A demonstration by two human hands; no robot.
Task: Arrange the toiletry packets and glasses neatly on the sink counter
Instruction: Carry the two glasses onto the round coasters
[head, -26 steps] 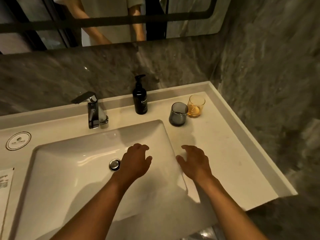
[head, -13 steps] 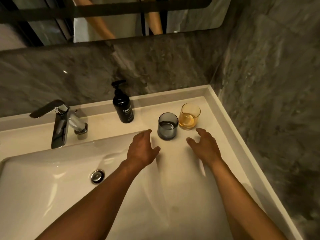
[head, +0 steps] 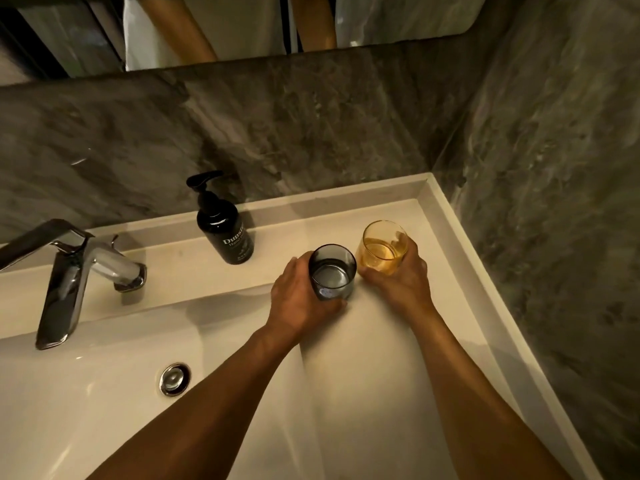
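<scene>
Two glasses stand side by side on the white sink counter point(head: 391, 341), right of the basin. The smoky grey glass point(head: 332, 271) is wrapped from the left by my left hand point(head: 298, 299), thumb under its near side. Beside it, the amber glass point(head: 382, 249) is held by my right hand point(head: 401, 282), fingers curled around its right side. Both glasses are upright and seem to rest on the counter. No toiletry packets are in view.
A black pump bottle of hand soap point(head: 223, 226) stands at the back, left of the glasses. The chrome tap point(head: 69, 271) is at the far left, above the basin with its drain point(head: 175, 378). Marble walls close the back and right. A mirror point(head: 242, 26) hangs above.
Both hands moved forward from over the basin edge to the glasses and closed around them. The view shifted right, and the packet at the left edge dropped out of sight.
</scene>
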